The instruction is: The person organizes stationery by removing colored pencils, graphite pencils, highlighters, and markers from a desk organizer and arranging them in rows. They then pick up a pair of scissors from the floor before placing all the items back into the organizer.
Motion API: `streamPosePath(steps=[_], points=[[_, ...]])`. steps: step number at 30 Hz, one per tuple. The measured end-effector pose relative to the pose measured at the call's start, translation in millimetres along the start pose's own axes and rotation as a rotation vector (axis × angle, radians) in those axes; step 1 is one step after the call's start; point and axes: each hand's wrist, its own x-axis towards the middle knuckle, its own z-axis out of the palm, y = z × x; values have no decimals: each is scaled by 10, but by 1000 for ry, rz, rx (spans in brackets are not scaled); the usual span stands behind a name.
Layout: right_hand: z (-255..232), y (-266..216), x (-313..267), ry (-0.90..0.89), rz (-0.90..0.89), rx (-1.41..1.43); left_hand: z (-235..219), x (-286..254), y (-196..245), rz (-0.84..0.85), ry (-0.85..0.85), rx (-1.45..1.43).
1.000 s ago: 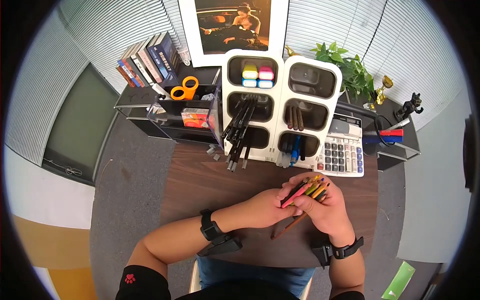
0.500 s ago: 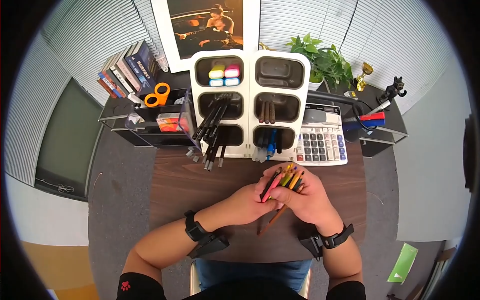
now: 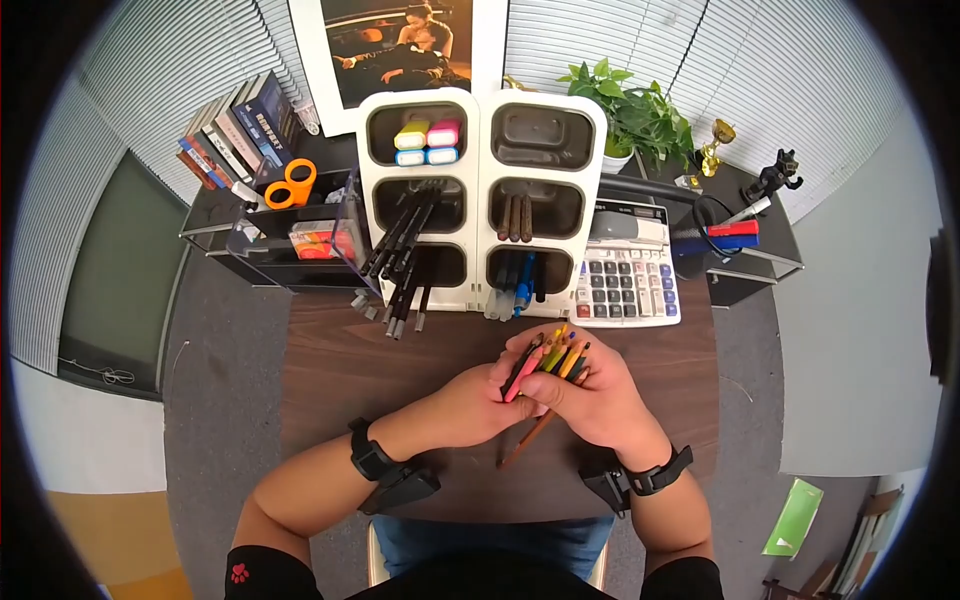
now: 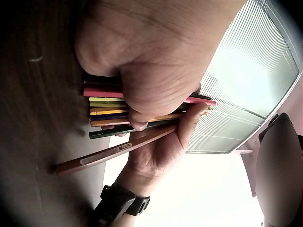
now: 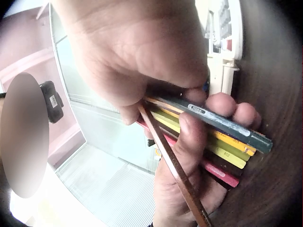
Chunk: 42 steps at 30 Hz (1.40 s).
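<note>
Both hands come together over the near part of the desk, around a bundle of colored pencils. The left hand holds the bundle from the left side, its thumb lying across the pencils in the left wrist view. From the right, the right hand grips the same bundle. Pink, yellow-green, orange and dark green pencils lie side by side in it. One brown pencil slants away from the rest, its end sticking out below the hands toward the desk's front edge.
Behind the hands stands a white organizer with highlighters, black pencils, dark brown pencils and blue pens. A calculator is to its right. Orange-handled scissors stand in a holder at left; grey bits lie nearby.
The head view has swung, so the whole scene sits further left in it. Both hands keep their hold on the pencils, nearly unmoved over the desk.
</note>
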Motion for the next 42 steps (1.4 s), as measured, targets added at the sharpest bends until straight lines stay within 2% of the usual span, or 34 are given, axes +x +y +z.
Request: streamPosePath(steps=[5, 7, 11, 14, 17, 23, 25, 28, 32, 34, 42], points=[[-4, 15, 8, -7, -27, -30, -9, 18, -59, 29, 11, -32], [-11, 26, 10, -9, -39, -68, 2, 65, -181, 134, -41, -76], [25, -10, 7, -9, -33, -34, -13, 25, -134, 56, -65, -77], [36, -29, 13, 13, -79, -124, -3, 29, -135, 62, -6, -98], [46, -31, 12, 14, -67, -95, 0, 48, -219, 199, 11, 72], [26, -27, -2, -7, -31, -84, 18, 52, -227, 172, 0, 31], [32, -22, 2, 9, -28, -87, 23, 41, -237, 75, -11, -90], [51, -21, 11, 28, -52, -83, 23, 40, -193, 26, -18, -104], [56, -83, 9, 19, -8, -134, 4, 19, -99, 6, -38, -133], [44, -54, 16, 13, 19, -67, 11, 15, -92, -17, -17, -105], [27, -26, 10, 25, -1, -87, 7, 22, -37, 3, -11, -94]])
